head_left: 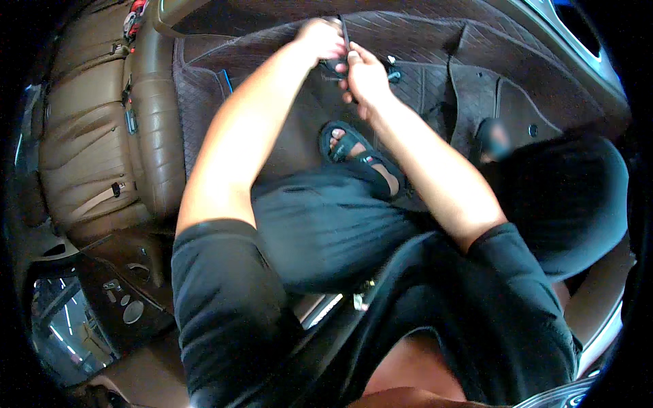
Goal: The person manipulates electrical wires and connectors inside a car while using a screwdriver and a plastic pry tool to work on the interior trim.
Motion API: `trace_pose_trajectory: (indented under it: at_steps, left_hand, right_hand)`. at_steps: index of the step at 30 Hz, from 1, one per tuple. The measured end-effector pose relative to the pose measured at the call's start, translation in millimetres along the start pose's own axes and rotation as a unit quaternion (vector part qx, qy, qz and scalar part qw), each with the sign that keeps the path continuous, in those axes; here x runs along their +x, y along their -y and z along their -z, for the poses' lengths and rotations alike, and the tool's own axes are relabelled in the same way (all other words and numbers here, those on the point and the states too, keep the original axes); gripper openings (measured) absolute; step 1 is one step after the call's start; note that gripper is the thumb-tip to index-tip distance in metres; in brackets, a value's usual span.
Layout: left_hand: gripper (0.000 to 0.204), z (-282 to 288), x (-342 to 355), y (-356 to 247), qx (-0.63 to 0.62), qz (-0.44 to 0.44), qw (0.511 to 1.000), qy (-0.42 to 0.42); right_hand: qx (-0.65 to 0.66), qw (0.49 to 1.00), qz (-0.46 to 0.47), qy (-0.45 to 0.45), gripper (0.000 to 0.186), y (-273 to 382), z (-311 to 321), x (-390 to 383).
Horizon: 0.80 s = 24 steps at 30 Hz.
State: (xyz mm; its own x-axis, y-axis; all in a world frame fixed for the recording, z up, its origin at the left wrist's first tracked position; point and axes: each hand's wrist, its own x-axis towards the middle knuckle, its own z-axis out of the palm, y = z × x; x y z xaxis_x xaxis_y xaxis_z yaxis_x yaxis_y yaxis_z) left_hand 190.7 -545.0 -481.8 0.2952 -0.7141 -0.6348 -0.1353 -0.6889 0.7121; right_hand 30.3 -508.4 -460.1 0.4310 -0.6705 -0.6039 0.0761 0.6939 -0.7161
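Both my arms reach forward over the floor of a car, and my hands meet close together at the far middle. My left hand (320, 41) is closed, its fingers curled and slightly blurred; what lies in them is hidden. Just to its right, my right hand (367, 76) is closed in a pinch, thumb against the fingers. A thin black strip (344, 30) runs up from the right hand's fingertips, right beside the left hand. Below the hands, a dark piece (333, 68) with a lighter edge shows partly; its kind is unclear.
A creased brown leather seat (88, 129) with seat belt buckles (129, 115) runs along the left. Dark quilted matting (415, 41) lines the floor. My sandalled foot (354, 146) stands below the hands. A small object (393, 71) lies right of them. A door panel (129, 272) is lower left.
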Motion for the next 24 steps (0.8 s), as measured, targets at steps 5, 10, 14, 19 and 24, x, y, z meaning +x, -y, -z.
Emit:
trace_pose_trajectory:
  at_steps: [5,10,14,19,24]
  left_hand:
    - [0.034,30,-8,-10,-0.143,-0.021,0.988,-0.051]
    - [0.029,-8,18,-41,-0.216,-0.021,0.971,-0.101]
    - [0.022,-34,16,-36,-0.344,-0.050,0.923,-0.163]
    - [0.026,-41,-4,-41,-0.336,-0.090,0.933,-0.091]
    - [0.036,-71,-21,-54,-0.067,-0.045,0.997,-0.010]
  right_hand:
    - [-0.002,1.000,-0.005,-0.009,0.040,-3,29,-26]
    - [-0.074,0.995,0.048,-0.044,0.041,-20,50,-37]
    - [-0.061,0.992,0.073,-0.089,0.040,-18,66,-36]
    - [0.000,0.986,0.111,-0.127,0.037,-12,68,-40]
    - [0.023,0.976,0.138,-0.165,0.034,-20,71,-40]
